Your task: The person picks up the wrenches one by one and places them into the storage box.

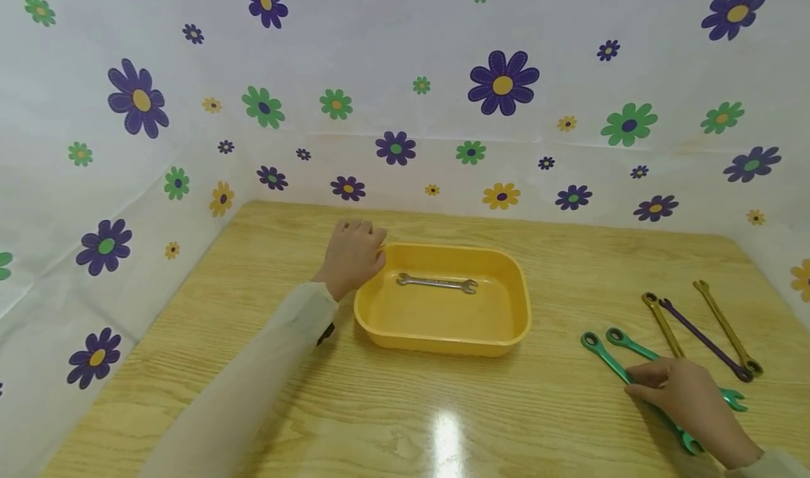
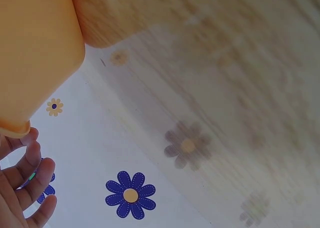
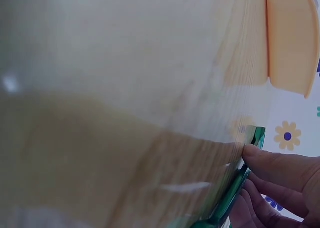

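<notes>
Two gold wrenches [image 1: 667, 328] lie near the right grip [image 1: 695, 399]

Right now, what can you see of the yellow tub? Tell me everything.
The tub is plain yellow and looks like plastic: a shallow rounded rectangle, open on top, with smooth walls and a narrow lip running round the rim. It stands upright on the wood-grain table, its long side facing the wearer. A silver wrench lies inside, toward the far side of its floor. The left hand holds the rim at the far left corner.
</notes>
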Tool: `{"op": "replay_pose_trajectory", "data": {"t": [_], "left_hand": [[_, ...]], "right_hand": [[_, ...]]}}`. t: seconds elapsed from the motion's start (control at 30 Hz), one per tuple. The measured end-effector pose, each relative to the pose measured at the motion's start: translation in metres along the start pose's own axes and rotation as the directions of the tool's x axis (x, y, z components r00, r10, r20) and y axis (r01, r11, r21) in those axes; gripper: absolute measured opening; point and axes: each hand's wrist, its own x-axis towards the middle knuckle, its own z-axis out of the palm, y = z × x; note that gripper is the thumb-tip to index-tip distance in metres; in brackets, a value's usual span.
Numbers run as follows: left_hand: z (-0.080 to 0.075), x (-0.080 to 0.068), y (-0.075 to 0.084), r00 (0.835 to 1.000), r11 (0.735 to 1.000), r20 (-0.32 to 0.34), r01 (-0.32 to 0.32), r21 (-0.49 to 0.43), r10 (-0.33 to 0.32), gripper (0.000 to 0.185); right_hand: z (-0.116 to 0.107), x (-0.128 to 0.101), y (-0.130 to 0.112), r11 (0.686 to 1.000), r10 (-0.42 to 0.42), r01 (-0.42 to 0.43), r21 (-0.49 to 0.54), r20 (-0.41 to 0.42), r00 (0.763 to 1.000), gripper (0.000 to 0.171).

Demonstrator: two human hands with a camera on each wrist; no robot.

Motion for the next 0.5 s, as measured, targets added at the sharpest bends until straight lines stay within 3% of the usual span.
{"op": "replay_pose_trajectory", "data": {"t": [0.5], "left_hand": [[0.0018,0.0011,0.0005,1.000,1.000,0.005,0.008,-0.007,-0.008,0.030]], "right_hand": [[-0.0014,-0.0005,-0.0042,1.000,-0.009,0.008,-0.027,-0.026,1.000,0.026]]}}
